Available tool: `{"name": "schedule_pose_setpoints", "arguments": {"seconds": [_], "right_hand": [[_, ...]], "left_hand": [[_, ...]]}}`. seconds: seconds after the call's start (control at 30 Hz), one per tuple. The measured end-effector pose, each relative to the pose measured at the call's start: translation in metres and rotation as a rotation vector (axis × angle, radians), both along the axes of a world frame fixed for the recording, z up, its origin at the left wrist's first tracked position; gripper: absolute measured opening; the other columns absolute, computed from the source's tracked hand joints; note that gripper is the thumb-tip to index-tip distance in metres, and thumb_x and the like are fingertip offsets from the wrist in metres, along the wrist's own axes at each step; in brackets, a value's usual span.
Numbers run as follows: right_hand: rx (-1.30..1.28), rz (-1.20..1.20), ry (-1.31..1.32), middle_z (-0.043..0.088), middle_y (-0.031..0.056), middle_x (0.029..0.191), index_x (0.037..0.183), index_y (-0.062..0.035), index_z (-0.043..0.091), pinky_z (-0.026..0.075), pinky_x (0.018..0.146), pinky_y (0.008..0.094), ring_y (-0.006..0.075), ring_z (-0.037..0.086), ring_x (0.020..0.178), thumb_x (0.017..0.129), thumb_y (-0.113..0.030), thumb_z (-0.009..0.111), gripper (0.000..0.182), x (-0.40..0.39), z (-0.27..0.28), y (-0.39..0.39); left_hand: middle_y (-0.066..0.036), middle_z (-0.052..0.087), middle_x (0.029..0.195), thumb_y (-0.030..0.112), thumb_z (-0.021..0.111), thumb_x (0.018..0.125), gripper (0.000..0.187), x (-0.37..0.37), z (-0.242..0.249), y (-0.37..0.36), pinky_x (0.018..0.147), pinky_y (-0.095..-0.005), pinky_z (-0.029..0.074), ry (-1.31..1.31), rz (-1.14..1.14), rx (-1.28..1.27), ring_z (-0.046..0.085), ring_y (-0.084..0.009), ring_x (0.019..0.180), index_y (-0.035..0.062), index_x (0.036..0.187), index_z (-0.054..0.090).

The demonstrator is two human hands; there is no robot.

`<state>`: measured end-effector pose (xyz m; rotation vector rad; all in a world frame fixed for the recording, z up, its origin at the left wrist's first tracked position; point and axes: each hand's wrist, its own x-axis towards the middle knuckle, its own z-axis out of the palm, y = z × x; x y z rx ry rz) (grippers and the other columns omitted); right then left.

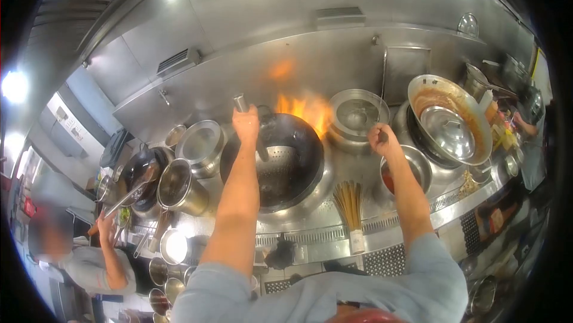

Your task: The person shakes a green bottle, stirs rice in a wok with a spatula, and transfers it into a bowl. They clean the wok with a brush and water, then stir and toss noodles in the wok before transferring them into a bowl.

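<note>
My left hand point(246, 125) is closed around the handle of a perforated skimmer point(282, 167). The handle's end sticks up above my fist, and the skimmer's holed disc is down inside a large black wok point(236, 174). Flames point(304, 111) rise at the wok's far right rim. My right hand point(381, 138) is closed in the air, between a round lidded-looking steel pot point(358, 99) and a steel bowl point(421, 168) with something red in it. A small dark end shows at that fist; what it holds is not clear.
A bamboo wok brush point(349, 204) stands at the stove's front edge. A wide sauce-stained pan point(450, 87) sits at right, several steel pots point(203, 144) at left. A co-worker point(98, 263) holds a ladle point(125, 198) at left; another person's hand point(525, 125) appears far right.
</note>
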<state>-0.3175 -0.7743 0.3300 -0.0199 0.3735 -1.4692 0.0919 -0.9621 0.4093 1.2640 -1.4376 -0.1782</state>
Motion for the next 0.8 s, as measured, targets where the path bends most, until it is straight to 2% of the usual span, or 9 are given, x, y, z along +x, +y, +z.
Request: {"name": "schedule_pose_setpoints", "arguments": {"seconds": [0.17,0.27,0.33,0.43,0.53,0.63,0.67,0.7,0.8], "right_hand": [[-0.143,-0.071,-0.025,0.050,0.0030,0.068,0.077,-0.0013,0.048,0.048,0.049,0.0219,0.0119,0.053,0.058,0.076,0.000,0.060,0.011,0.035,0.051,0.021],[-0.147,0.079,-0.171,0.052,0.0029,0.069,0.078,0.0001,0.049,0.046,0.048,0.0220,0.0109,0.053,0.058,0.077,0.002,0.059,0.010,0.046,0.081,0.023],[-0.137,0.068,-0.120,0.051,0.0020,0.068,0.081,0.0009,0.048,0.044,0.047,0.0220,0.0105,0.052,0.056,0.081,-0.001,0.055,0.007,0.063,0.115,0.032],[-0.312,0.341,-0.107,0.050,0.0006,0.067,0.083,0.0023,0.049,0.044,0.047,0.0226,0.0096,0.051,0.053,0.086,-0.005,0.048,0.008,0.090,0.164,0.048],[-0.334,0.370,-0.086,0.048,-0.0008,0.065,0.088,0.0054,0.048,0.044,0.046,0.0232,0.0084,0.050,0.052,0.089,-0.007,0.043,0.014,0.124,0.203,0.062],[-0.338,0.381,-0.085,0.046,-0.0013,0.065,0.097,0.0104,0.043,0.044,0.044,0.0232,0.0085,0.050,0.051,0.088,-0.006,0.045,0.019,0.158,0.235,0.077],[-0.342,0.383,-0.078,0.046,-0.0013,0.066,0.099,0.0111,0.042,0.044,0.043,0.0231,0.0086,0.050,0.051,0.088,-0.005,0.046,0.020,0.164,0.241,0.080],[-0.341,0.417,-0.155,0.045,0.0021,0.069,0.128,0.0137,0.025,0.043,0.044,0.0250,0.0121,0.048,0.052,0.090,-0.007,0.045,0.048,0.169,0.243,0.081],[-0.399,0.487,-0.184,0.046,0.0021,0.070,0.125,0.0150,0.027,0.043,0.043,0.0244,0.0114,0.049,0.051,0.090,-0.007,0.045,0.045,0.187,0.256,0.088]], "left_hand": [[-0.022,0.062,0.068,0.024,0.062,0.078,0.035,-0.009,0.036,0.083,0.069,-0.0438,0.049,0.373,-0.212,0.365,0.062,-0.0345,0.065,-0.0073,0.093,0.056],[-0.024,0.063,0.081,0.023,0.065,0.077,0.036,0.015,-0.030,0.012,0.073,-0.0456,0.049,-0.179,-0.181,0.238,0.064,-0.0347,0.079,-0.0055,0.097,0.055],[-0.027,0.063,0.093,0.023,0.067,0.077,0.038,0.000,0.019,0.046,0.078,-0.0460,0.048,0.109,-0.274,0.493,0.063,-0.0382,0.087,-0.0052,0.099,0.054],[-0.026,0.059,0.099,0.020,0.066,0.081,0.033,-0.012,0.040,0.023,0.080,-0.0462,0.047,0.066,0.022,-0.150,0.060,-0.0415,0.090,-0.0042,0.099,0.053],[-0.023,0.056,0.095,0.016,0.060,0.086,0.024,-0.012,0.037,-0.004,0.080,-0.0463,0.047,-0.459,0.137,-0.622,0.058,-0.0416,0.087,-0.0026,0.099,0.053],[-0.020,0.054,0.087,0.014,0.057,0.088,0.014,-0.026,0.037,0.004,0.078,-0.0487,0.047,-0.435,0.152,-0.767,0.056,-0.0419,0.080,0.0020,0.096,0.056],[-0.020,0.056,0.090,0.016,0.058,0.087,0.016,-0.030,0.038,0.000,0.078,-0.0485,0.048,-0.419,0.119,-0.655,0.057,-0.0418,0.082,0.0028,0.095,0.058],[-0.020,0.057,0.093,0.019,0.059,0.086,0.017,-0.031,0.034,-0.009,0.077,-0.0484,0.048,-0.406,0.084,-0.535,0.058,-0.0417,0.084,0.0037,0.094,0.059],[-0.018,0.063,0.101,0.029,0.065,0.082,0.027,-0.036,0.049,-0.026,0.076,-0.0460,0.051,-0.247,0.053,-0.094,0.062,-0.0366,0.089,0.0051,0.095,0.065]]}}
